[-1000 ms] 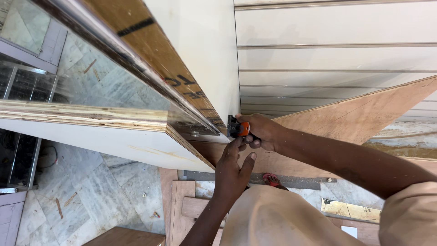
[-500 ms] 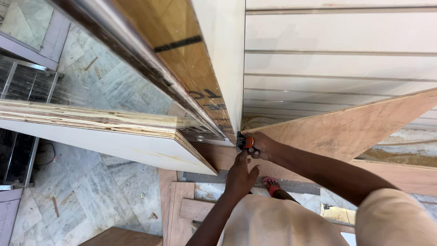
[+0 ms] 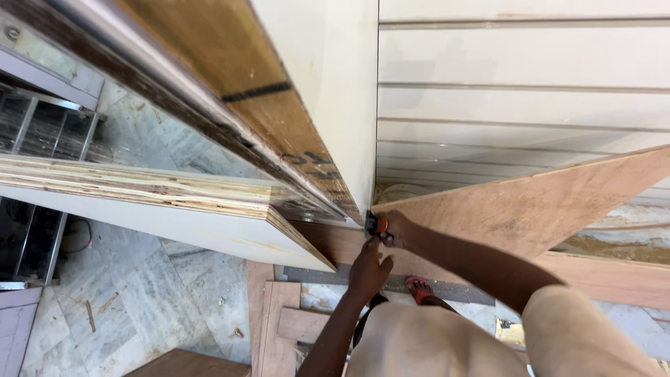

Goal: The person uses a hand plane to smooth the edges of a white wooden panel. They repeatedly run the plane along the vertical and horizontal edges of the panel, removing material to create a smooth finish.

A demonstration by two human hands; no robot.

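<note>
Head view: right hand [image 3: 399,230] grips orange tool [image 3: 375,224] beside white panel [image 3: 328,91]; left hand [image 3: 366,269], fingers loose, steadies beneath; tool may slip off that edge.

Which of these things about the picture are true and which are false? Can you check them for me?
1. The right hand holds a small orange and black tool. True.
2. The left hand holds a hammer. False: it holds nothing, fingers spread just below the tool.
3. The tool sits at the bottom corner of the tall cream-faced plywood panel. True.
4. The grey marble floor is covered in carpet. False: bare stone with wood scraps.
</note>
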